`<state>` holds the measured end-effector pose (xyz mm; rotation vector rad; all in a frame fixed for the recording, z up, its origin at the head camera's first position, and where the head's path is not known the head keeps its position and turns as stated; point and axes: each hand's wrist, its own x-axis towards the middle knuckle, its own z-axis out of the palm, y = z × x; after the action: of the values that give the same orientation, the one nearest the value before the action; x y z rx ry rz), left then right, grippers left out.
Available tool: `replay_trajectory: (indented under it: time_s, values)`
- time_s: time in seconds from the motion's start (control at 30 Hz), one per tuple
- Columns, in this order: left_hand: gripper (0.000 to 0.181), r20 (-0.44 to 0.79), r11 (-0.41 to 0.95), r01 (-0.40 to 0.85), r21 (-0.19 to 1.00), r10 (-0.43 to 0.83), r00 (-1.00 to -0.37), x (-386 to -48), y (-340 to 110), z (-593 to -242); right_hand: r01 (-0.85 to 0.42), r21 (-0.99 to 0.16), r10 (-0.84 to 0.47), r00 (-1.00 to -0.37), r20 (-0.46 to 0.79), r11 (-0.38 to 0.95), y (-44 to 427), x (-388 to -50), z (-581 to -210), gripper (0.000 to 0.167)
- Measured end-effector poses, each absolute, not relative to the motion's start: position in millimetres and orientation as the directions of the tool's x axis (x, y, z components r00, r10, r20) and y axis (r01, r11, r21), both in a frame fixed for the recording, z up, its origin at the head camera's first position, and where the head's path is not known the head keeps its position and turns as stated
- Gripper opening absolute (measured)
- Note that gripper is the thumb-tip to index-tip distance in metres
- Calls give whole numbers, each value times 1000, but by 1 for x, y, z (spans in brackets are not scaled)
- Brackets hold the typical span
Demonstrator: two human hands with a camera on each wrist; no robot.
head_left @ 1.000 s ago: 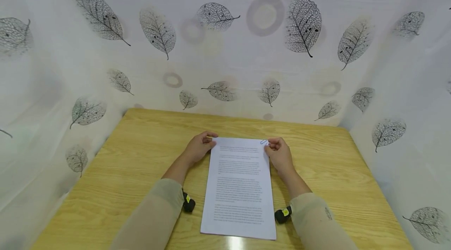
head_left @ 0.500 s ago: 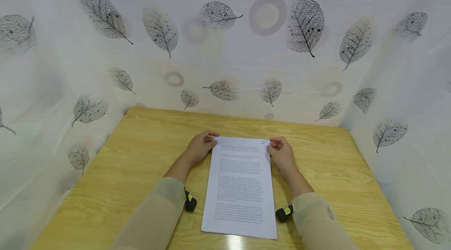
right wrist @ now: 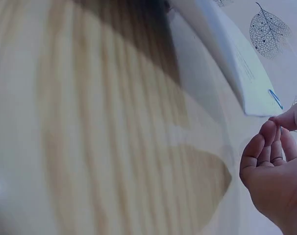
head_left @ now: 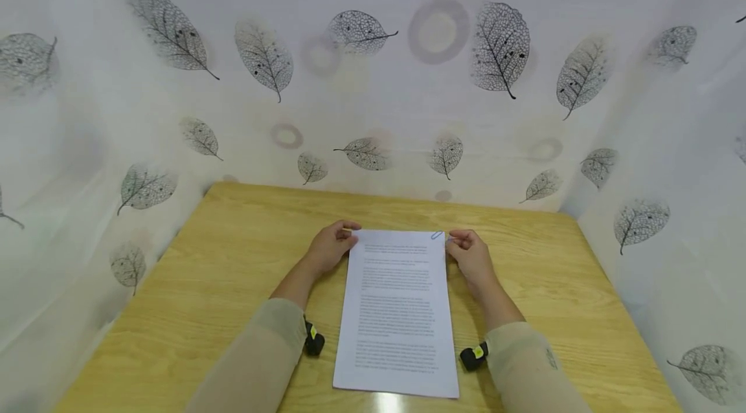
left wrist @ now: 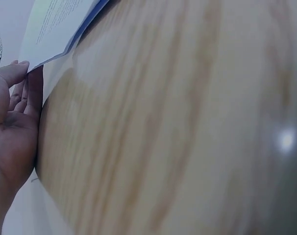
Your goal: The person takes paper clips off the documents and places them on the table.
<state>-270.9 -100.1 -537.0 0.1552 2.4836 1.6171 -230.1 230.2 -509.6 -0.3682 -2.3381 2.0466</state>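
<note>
A stack of printed paper (head_left: 396, 309) lies lengthwise in front of me, blue paper clip (head_left: 437, 235) on its upper right corner. My left hand (head_left: 328, 248) pinches the upper left corner, thumb on top and fingers behind; the left wrist view shows this grip on the paper (left wrist: 53, 36) too. My right hand (head_left: 471, 262) is at the upper right corner, beside the clip. In the right wrist view its thumb and fingertips come together just off the paper edge (right wrist: 256, 93); whether something small sits between them cannot be made out.
The wood-grain table (head_left: 245, 219) extends around the paper on all sides. A light curtain (head_left: 373, 83) printed with leaves encloses the table at the back and sides. A black wrist camera (head_left: 313, 339) is on the left wrist, another wrist camera (head_left: 474, 357) on the right.
My right hand has shifted slightly right, its fingertips drawing away from the clipped corner. The paper clip now shows more fully. My left hand keeps its grip on the other corner.
</note>
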Motion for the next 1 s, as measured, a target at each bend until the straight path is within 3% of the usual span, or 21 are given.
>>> replay_trajectory:
  time_s: [0.2,0.4,0.73,1.0]
  values:
    - [26,-80,379,-3,925,187,-979,-273,-100,-538,163,-974,149,-979,-140,155,243,-230,-503,41]
    - [27,-64,373,10,928,187,-980,-273,-101,-539,168,-940,99,-984,-145,298,262,-229,-503,42]
    - [28,-62,353,7,936,185,-981,-271,-101,-539,96,-765,55,-995,-79,637,304,-220,-497,35]
    - [27,-64,346,5,938,188,-980,-271,-101,-539,73,-657,36,-997,-70,751,323,-215,-498,33]
